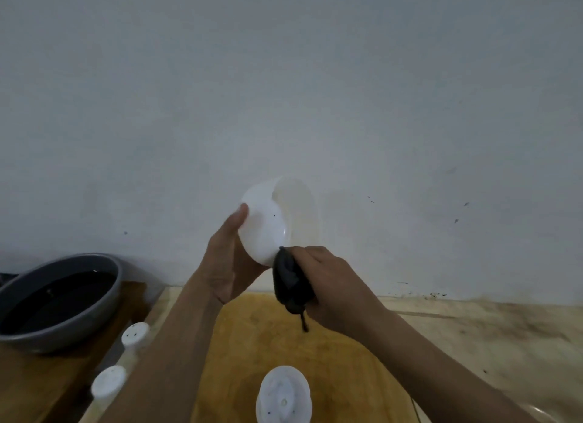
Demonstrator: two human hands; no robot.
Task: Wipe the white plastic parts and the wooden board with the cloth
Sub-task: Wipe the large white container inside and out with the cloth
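Left hand [225, 261] cups a white bowl [268, 223], thumb curled over its rounded back. Right hand [331, 283] clenches a dark cloth [291, 287] against the bowl's lower edge. The bowl is held above the board [262, 343], tipped on its side, rim toward the right.

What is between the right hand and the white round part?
The dark cloth, bunched in the right hand, touches the white round part; the head view shows it.
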